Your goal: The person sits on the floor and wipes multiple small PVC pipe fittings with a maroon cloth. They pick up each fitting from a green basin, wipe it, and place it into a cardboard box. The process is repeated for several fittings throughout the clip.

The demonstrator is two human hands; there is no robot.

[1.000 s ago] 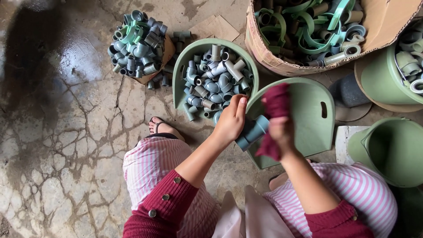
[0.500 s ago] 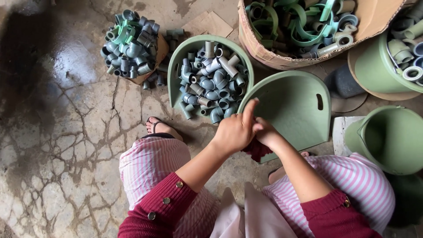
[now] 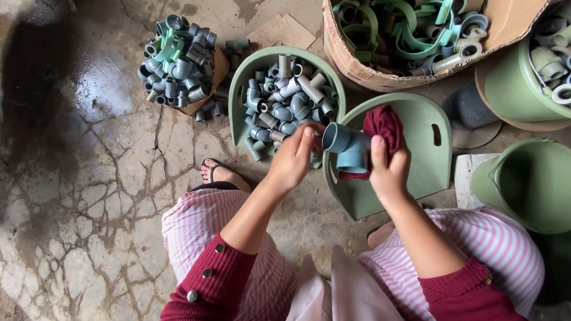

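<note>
Right hand [image 3: 389, 169] closed on dark red cloth [image 3: 383, 125], cloth pressed to grey-blue pipe elbow fitting [image 3: 348, 148]. Left hand [image 3: 294, 160] fingers pinching same fitting at open end, above empty green scoop-shaped tray [image 3: 416, 178]. Judged progress: one fitting in wiping, tray bare, so little finished visible. Remaining stock large: green basin [image 3: 241, 83] full of grey fittings behind left hand; loose heap of fittings [image 3: 175, 59] on cracked concrete floor [image 3: 77, 196]; cardboard box [image 3: 357, 62] of green clamps beyond.

Smooth plastic pipe elbow [image 3: 348, 148]; soft cloth rag [image 3: 383, 128].
</note>
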